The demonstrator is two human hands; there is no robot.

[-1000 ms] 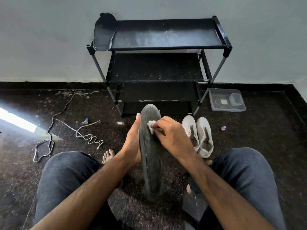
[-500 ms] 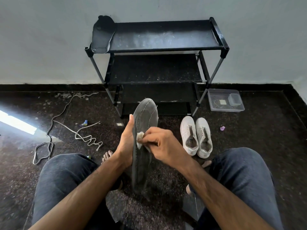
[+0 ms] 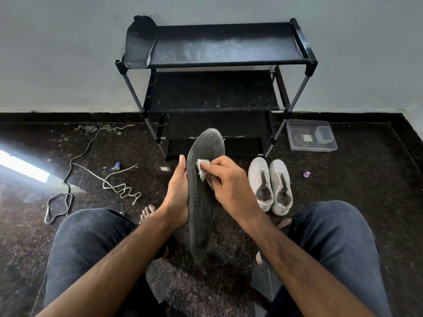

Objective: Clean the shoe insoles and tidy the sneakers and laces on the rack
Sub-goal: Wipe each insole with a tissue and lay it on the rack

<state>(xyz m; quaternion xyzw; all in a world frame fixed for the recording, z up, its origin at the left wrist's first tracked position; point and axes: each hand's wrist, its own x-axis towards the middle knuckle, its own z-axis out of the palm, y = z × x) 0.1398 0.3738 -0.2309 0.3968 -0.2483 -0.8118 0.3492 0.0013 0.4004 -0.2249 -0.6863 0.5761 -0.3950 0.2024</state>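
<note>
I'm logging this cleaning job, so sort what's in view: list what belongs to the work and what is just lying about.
Belongs to the job:
- insole, held by the left hand
- white wipe, pinched by the right hand
- second insole on the rack
- white sneakers
- laces on the floor

Lying about:
- clear plastic box
- small purple thing
- small blue thing
</note>
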